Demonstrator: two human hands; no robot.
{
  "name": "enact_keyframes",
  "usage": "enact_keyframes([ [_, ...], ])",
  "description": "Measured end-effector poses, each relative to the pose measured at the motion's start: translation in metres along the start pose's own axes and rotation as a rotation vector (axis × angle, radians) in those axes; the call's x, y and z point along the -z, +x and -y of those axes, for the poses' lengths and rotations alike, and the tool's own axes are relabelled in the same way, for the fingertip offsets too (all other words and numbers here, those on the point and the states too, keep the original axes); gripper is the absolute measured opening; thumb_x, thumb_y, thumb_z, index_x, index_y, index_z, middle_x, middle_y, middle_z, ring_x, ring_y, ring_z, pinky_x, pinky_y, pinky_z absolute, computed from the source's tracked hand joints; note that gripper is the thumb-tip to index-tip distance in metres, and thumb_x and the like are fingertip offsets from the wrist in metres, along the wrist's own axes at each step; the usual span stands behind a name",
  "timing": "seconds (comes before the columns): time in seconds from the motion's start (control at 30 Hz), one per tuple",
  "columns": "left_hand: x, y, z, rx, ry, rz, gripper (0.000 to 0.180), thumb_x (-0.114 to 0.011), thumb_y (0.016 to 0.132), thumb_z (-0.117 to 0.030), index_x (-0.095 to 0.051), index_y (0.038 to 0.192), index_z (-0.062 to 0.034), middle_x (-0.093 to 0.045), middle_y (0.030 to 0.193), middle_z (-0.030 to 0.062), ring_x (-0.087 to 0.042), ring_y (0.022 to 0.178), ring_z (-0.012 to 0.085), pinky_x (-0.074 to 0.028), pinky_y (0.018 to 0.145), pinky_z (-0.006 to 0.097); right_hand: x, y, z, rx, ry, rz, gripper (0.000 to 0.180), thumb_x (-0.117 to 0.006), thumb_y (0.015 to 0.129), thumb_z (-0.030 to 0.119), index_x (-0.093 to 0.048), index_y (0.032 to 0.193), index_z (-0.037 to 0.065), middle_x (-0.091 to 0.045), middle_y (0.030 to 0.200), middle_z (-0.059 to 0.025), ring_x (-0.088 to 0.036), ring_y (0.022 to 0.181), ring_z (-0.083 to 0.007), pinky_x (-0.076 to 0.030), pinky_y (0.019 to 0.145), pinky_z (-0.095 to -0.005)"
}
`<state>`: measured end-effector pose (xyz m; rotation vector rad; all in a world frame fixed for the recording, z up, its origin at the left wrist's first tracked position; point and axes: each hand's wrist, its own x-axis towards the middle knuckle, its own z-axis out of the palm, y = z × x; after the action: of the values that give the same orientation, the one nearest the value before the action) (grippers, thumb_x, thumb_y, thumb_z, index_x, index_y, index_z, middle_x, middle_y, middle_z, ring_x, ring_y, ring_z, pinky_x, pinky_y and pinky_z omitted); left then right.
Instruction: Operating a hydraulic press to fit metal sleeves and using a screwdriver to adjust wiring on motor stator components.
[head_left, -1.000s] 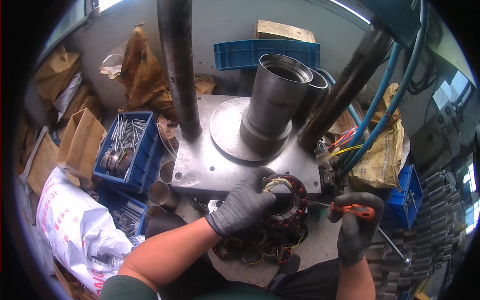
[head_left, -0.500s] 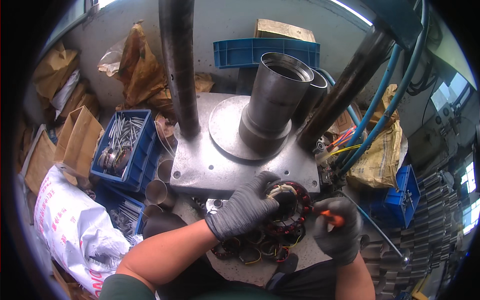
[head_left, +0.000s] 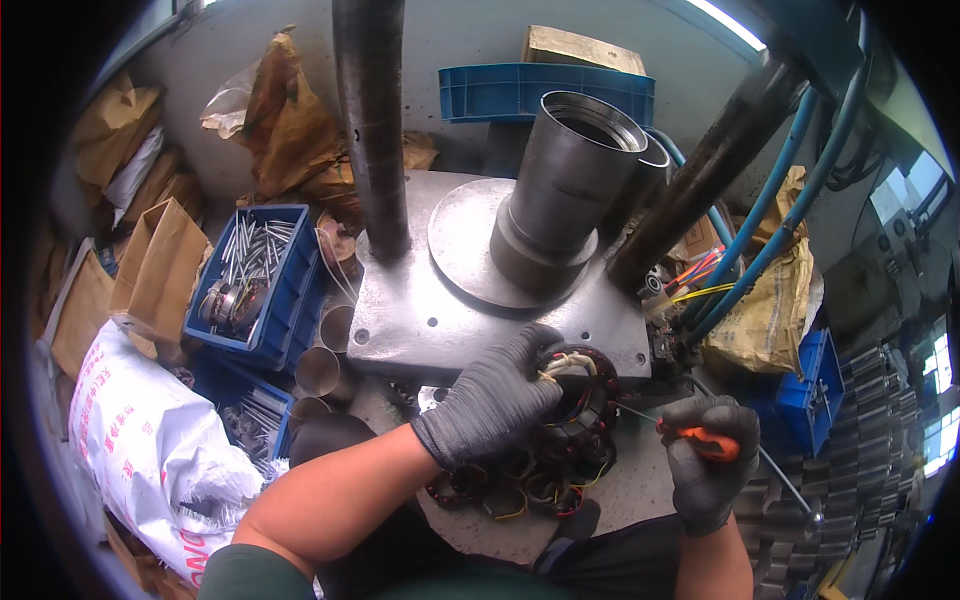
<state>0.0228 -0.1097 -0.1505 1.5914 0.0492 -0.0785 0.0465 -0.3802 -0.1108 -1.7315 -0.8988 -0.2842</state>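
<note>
My left hand (head_left: 492, 398), in a grey knit glove, is closed on the upper left rim of a motor stator (head_left: 602, 392). The stator is a dark ring with red-brown windings and pale leads, held just in front of the metal press plate. In my gloved right hand (head_left: 703, 480) is a screwdriver (head_left: 712, 443) with an orange handle. Its thin shaft points left, the tip at the stator's right side; whether it touches cannot be made out. Beneath the stator lie several more wound stators (head_left: 510, 490) with coloured wires, partly hidden.
A steel cylinder (head_left: 565, 190) stands on a round disc on the press plate (head_left: 400, 310), between two dark columns (head_left: 372, 130). Blue bins (head_left: 255, 345) of metal rods stand left, beside a white sack (head_left: 150, 450). Blue hoses (head_left: 780, 235) and stacked metal parts (head_left: 840, 480) are on the right.
The stator has turned in my left hand, its opening now showing less. My right hand has shifted right and swung the screwdriver so its shaft shows. The whole view has shifted slightly.
</note>
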Motion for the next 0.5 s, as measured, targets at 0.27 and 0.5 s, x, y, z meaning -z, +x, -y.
enact_keyframes([
  [0.27, -0.002, 0.004, 0.0, 0.084, -0.199, 0.005, 0.054, -0.066, 0.084, -0.005, -0.056, 0.137, -0.0021, -0.066, 0.126, 0.0115, -0.063, 0.12, 0.0197, -0.053, 0.107, 0.035, 0.007, -0.01, 0.007, -0.125, 0.267, -0.063, 0.046, -0.073, 0.081, -0.003, -0.053, 0.12, 0.008, -0.07, 0.107, -0.0201, -0.071, 0.09, -0.0276, -0.06, 0.076, -0.0381],
  [0.5, -0.006, 0.002, -0.004, 0.0, -0.161, -0.002, 0.062, -0.066, 0.082, -0.004, -0.052, 0.143, -0.0012, -0.065, 0.13, 0.0121, -0.062, 0.123, 0.0203, -0.051, 0.11, 0.036, 0.019, 0.009, 0.009, -0.426, 0.495, -0.132, 0.044, -0.079, 0.082, 0.028, -0.054, 0.109, 0.003, -0.07, 0.085, -0.0146, -0.059, 0.055, -0.0182, -0.051, 0.053, -0.0286],
])
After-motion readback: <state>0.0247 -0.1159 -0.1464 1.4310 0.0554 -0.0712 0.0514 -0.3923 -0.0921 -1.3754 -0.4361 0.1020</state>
